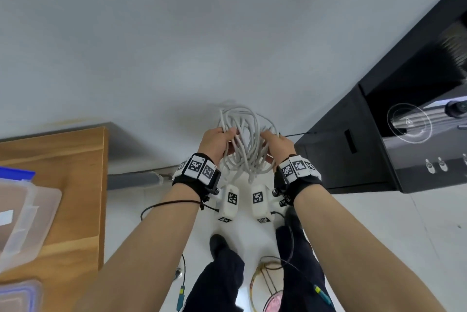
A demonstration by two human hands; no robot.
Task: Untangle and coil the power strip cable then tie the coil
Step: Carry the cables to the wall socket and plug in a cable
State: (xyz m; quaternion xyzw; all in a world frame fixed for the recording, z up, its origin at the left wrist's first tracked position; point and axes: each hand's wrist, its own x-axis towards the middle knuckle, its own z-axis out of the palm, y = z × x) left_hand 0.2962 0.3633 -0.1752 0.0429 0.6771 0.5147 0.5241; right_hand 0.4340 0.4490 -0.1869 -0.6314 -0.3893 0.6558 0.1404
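Here I see one bundle of white cable (243, 140) held up in the air in front of the wall (151, 33), between two hands. The left hand (216, 143) curls its fingers around the loops on the left side of the bundle, so that grip is pinching cable strands. The right hand (278, 143) does the same on the right side, fingers wrapped over several strands near the top of the loops. The loops are many and overlap loosely; I cannot count them one by one, and they hang in an uneven oval, some strands trailing down between the wrists. I cannot make out the power strip body itself.

Each wrist carries one black band (195, 172) with square printed markers on white blocks, and under the wrists hang two white modules (231, 200), one per side, each with its own marker. Thin black wires run from these bands down the forearms.

To the left stands one wooden desk (75, 172) bearing two clear plastic containers (25, 215), one with a blue lid edge. On the right sits one black cabinet (379, 134). Below, two dark trouser legs and one black shoe (217, 242) show on the pale floor (379, 223).
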